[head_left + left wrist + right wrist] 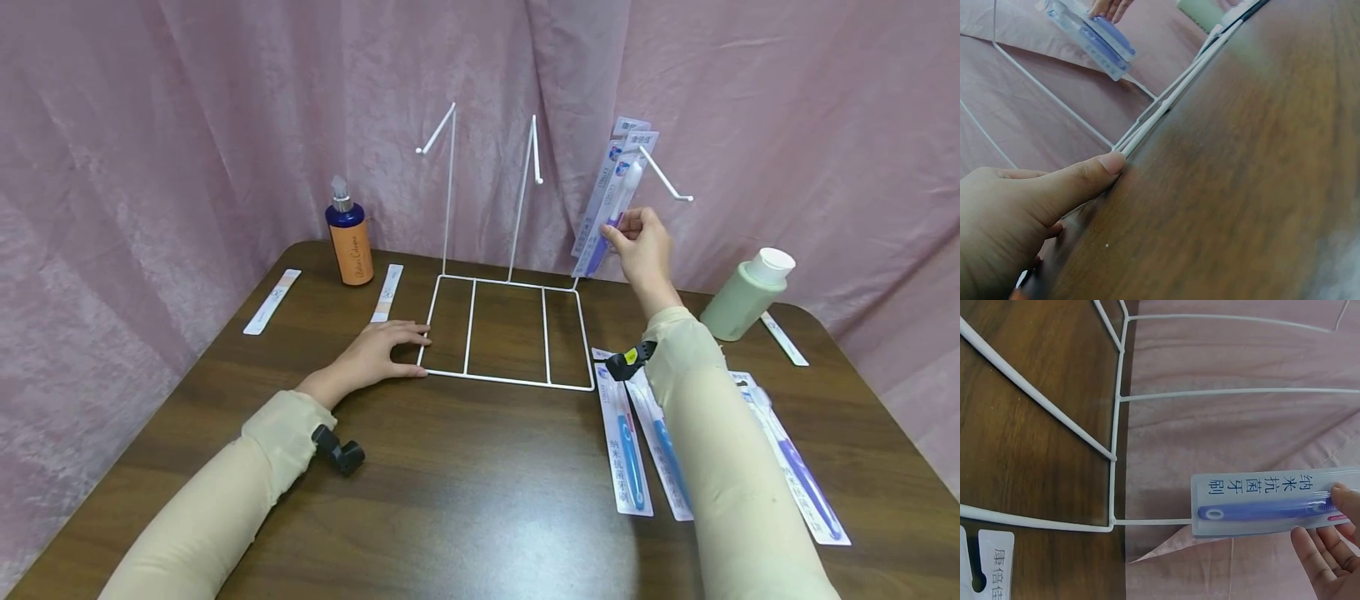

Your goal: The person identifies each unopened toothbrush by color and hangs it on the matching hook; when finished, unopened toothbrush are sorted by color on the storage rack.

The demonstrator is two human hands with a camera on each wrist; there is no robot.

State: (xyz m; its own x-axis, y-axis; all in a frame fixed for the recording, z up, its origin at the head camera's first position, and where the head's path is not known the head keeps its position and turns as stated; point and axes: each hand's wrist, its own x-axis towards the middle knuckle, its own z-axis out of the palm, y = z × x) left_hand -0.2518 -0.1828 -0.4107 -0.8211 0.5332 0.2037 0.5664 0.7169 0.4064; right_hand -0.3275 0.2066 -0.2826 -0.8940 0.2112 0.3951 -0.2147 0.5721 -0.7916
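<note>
Toothbrush pack [1260,503]: pinched by right hand [647,254]; tugging could tip rack [510,381].
Left hand [378,354]: extended fingers touch rack's left edge.

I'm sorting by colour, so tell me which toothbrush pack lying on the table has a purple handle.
The rightmost toothbrush pack, just right of the right sleeve; the two blue-handled packs lie left of that sleeve.

One rack [507,381], three hooks [437,129], two packaged toothbrushes [624,190] up there, at least three more on the tabletop [420,500], and look, two bottles [351,252], three slim strips [272,302]!
</note>
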